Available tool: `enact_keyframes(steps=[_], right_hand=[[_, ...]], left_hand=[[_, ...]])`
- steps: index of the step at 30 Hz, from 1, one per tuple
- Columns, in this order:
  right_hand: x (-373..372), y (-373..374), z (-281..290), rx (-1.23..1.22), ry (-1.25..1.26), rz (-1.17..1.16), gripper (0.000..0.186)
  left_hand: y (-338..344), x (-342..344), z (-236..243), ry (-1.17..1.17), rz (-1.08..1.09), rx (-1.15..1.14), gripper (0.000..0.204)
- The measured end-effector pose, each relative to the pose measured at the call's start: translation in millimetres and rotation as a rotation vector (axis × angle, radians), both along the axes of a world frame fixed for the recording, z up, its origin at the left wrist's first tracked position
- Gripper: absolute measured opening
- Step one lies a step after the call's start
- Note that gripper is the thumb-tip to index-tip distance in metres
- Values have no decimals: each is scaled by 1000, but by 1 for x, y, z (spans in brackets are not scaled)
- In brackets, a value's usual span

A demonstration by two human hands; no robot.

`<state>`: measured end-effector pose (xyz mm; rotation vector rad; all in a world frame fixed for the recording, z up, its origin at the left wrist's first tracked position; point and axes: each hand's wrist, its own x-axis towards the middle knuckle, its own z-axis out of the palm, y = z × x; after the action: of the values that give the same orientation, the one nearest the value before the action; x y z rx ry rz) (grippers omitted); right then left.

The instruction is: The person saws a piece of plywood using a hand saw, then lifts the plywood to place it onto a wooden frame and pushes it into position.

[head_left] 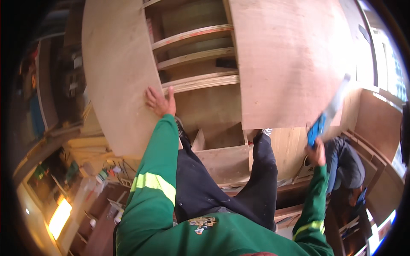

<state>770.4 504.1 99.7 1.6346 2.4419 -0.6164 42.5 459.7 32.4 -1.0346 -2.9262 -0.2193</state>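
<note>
I stand over a plywood carcass with a row of wooden shelves (197, 81) between a left plywood panel (115, 64) and a right plywood panel (290, 55). My left hand (161, 101) lies with fingers spread on the inner edge of the left panel, beside one of the shelf rails. My right hand (316, 151) grips the blue handle of a hand saw (317, 127), held beside the lower right corner of the right panel with its blurred blade pointing up and to the right.
A person in dark trousers (346, 166) is bent at the right among wooden boards (378, 123). Several small tools (113, 170) and offcuts lie at the lower left by a glowing lamp (60, 217). An open compartment (220, 138) is between my legs.
</note>
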Motion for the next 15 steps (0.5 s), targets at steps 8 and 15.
enact_keyframes(steps=[8, 15], right_hand=[[-203, 266, -10, 144, -442, -146, 77], [-422, 92, 39, 190, 205, 733, 39]], left_hand=[[-6, -1, 14, -17, -5, 27, 101], [9, 2, 18, -90, 23, 22, 101]])
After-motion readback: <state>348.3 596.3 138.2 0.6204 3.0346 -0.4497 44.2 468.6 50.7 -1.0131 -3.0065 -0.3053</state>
